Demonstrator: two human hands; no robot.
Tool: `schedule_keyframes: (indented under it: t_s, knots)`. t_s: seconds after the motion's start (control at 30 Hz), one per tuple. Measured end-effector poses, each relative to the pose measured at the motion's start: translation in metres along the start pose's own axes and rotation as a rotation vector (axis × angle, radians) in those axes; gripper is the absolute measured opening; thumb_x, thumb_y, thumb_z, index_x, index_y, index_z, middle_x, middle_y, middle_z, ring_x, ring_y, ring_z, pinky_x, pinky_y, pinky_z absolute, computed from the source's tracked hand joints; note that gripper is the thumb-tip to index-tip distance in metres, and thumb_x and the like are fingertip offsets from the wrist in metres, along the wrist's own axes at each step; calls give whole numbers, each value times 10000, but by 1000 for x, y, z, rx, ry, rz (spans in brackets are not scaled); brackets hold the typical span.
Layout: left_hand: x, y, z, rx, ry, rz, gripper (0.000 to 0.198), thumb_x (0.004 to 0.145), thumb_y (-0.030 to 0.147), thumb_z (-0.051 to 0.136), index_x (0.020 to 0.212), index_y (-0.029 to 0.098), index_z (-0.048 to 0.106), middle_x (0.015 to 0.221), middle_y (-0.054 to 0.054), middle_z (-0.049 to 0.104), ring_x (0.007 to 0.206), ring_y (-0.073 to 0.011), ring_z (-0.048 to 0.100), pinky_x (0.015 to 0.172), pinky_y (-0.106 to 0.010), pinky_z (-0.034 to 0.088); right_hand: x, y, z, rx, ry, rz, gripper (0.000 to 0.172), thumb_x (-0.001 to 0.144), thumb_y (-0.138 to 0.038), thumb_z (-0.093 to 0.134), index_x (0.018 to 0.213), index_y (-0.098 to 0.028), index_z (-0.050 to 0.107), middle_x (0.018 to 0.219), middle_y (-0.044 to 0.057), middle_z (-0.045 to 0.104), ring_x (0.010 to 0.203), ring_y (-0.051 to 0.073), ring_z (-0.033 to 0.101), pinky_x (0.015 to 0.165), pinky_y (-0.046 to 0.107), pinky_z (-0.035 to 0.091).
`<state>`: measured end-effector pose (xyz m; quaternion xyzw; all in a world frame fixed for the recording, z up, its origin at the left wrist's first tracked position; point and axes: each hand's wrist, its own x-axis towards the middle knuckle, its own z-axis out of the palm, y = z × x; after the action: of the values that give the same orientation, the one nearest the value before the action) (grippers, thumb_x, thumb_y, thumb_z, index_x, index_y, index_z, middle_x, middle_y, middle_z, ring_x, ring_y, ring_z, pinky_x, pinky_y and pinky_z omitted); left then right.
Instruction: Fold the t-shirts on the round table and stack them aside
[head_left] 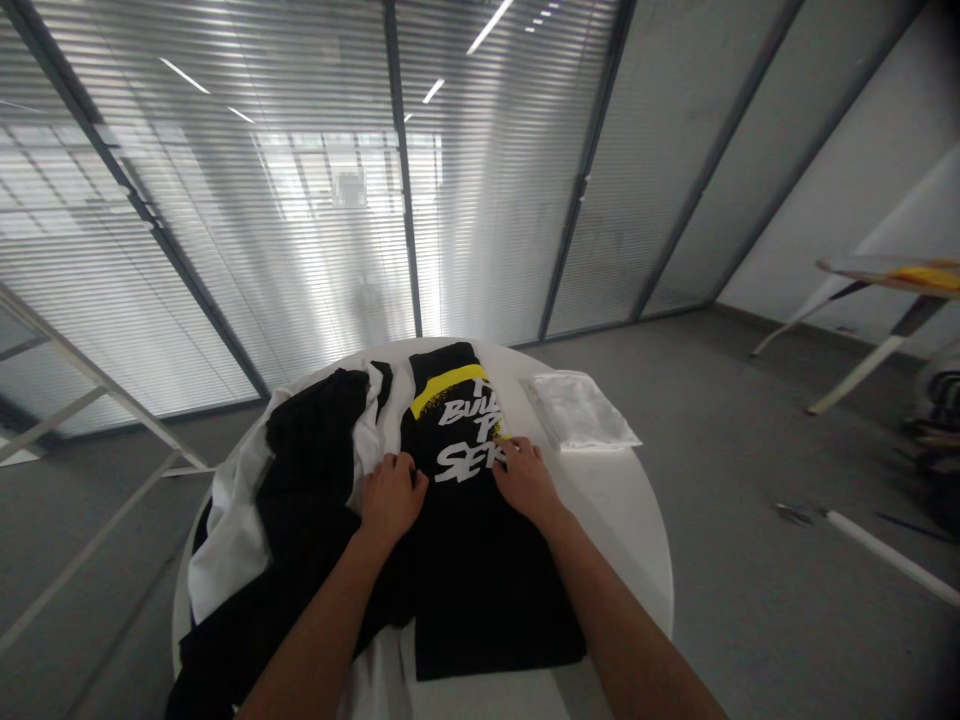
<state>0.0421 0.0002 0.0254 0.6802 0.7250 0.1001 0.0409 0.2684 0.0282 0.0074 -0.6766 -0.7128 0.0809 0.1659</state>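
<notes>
A black T-shirt (487,570) with white lettering and a yellow stripe lies folded into a long narrow strip on a round white table (645,530). At its left edge, my left hand (393,497) has its fingers curled down and closed on the fabric. Level with it, my right hand (528,482) grips the right edge beside the lettering, covering part of the print. The undersides of both hands' fingertips are hidden. Left of the shirt, touching it, is a loose heap of black and white clothes (307,470).
A clear plastic packet (581,410) lies at the table's right. Glass partitions with blinds (322,250) stand behind. A white metal frame (97,380) is on the left. At right are another table (892,270) and a white pole (892,555) on the grey floor.
</notes>
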Motion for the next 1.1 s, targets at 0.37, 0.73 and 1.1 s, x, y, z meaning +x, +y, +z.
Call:
schedule_keyframes:
  t_s: [0.37, 0.73, 1.1]
  knots:
    - [-4, -1, 0, -15, -95, 179, 370, 946, 313, 417, 1286, 280, 559, 1155, -91, 567, 1012, -220, 600, 874, -346, 424, 0, 10, -12, 92, -136, 58, 393, 871, -172, 478, 1234, -223, 621, 1157, 112, 556, 981, 192, 606, 864, 273, 412]
    - [-12, -7, -23, -134, -341, 198, 226, 827, 231, 490, 683, 222, 663, 756, -35, 688, 785, -200, 638, 701, -281, 420, -13, 22, -51, 425, -721, -69, 267, 733, -176, 506, 950, -184, 662, 737, 1, 647, 548, 131, 584, 560, 248, 438]
    - [0, -4, 2, -4, 16, 64, 459, 941, 398, 425, 1370, 247, 495, 1160, -112, 608, 1067, -266, 571, 903, -379, 409, 2, 8, -11, 1, -42, -88, 384, 927, -250, 456, 1285, -184, 577, 1121, 134, 646, 1102, 239, 554, 978, 333, 367]
